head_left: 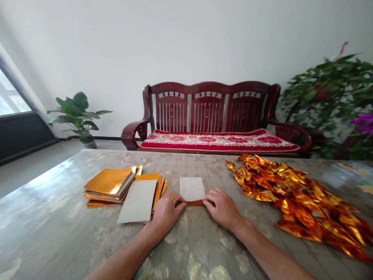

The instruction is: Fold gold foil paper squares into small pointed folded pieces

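Note:
A sheet of foil paper (192, 188) lies on the table in front of me, its plain whitish side up. Its near edge is turned up into a narrow strip that shows the orange-gold foil side. My left hand (169, 208) pinches the left end of that strip between thumb and fingers. At the right end, my right hand (223, 206) pinches it the same way. Close beside my left hand rests a stack of foil sheets (140, 200) with a whitish sheet on top. Another stack of gold sheets (109, 181) sits farther left.
A heap of folded, pointed gold foil pieces (291, 194) spreads over the right side of the patterned table (72, 233). Clear plastic (346, 173) lies behind it. Beyond the table stand a wooden bench (206, 105) and a potted plant (78, 112); more greenery (329, 97) fills the right.

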Motion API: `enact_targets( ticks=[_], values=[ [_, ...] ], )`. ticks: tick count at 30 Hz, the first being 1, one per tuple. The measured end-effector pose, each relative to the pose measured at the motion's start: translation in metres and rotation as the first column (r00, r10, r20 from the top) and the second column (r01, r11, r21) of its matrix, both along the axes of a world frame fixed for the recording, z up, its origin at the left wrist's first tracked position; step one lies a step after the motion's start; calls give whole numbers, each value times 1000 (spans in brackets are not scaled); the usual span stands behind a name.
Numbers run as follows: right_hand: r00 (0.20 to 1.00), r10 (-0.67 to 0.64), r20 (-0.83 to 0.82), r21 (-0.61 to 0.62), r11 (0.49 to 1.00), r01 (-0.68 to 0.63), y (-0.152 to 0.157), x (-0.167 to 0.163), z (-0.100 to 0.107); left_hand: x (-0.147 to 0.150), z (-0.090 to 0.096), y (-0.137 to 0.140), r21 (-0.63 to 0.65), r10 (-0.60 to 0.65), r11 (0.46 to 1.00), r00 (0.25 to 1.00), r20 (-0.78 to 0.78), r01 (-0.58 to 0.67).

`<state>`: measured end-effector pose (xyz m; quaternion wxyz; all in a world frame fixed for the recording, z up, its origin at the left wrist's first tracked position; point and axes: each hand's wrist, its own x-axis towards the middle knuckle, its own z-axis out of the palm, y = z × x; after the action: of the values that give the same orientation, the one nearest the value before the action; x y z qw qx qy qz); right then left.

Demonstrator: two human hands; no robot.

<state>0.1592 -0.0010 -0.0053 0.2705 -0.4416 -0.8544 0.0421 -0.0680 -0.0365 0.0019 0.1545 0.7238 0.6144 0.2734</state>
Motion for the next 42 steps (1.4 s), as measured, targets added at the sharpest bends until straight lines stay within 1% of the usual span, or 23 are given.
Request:
enact_targets(
  ticks=[5, 9, 12, 15, 18, 25, 30, 36, 42],
  values=[
    [1000, 1, 18, 9, 1000, -1, -1, 4, 0, 0, 3, -3, 18, -39, 999, 999, -4, 39],
    [998, 50, 33, 36, 998, -51, -1, 5, 1, -2, 1, -2, 31, -56, 998, 998, -29, 57],
    [997, 73, 40, 30, 997, -74, 0, 4, 2, -3, -1, -1, 30, -65, 997, 997, -44, 67],
    [997, 54, 54, 9, 998, -55, 0, 3, 3, -3, -1, -1, 37, -66, 997, 996, -61, 68],
    [996, 40, 83, -12, 999, -39, 0, 3, 4, -2, 1, -2, 42, -32, 998, 996, -85, 36],
    [994, -19, 112, -19, 1000, 21, 3, 1, 4, -1, 3, -3, 8, 39, 999, 992, -120, -38],
    [988, -47, 145, -12, 999, 50, 4, -1, 3, -1, 2, 0, 7, 58, 998, 988, -141, -57],
    [982, -76, 175, -24, 996, 81, 3, -3, 4, 0, 3, 0, 7, 63, 998, 977, -202, -63],
    [981, -92, 174, -6, 995, 95, 2, -4, 2, 1, 4, 0, 8, 69, 998, 972, -225, -69]
  ],
)
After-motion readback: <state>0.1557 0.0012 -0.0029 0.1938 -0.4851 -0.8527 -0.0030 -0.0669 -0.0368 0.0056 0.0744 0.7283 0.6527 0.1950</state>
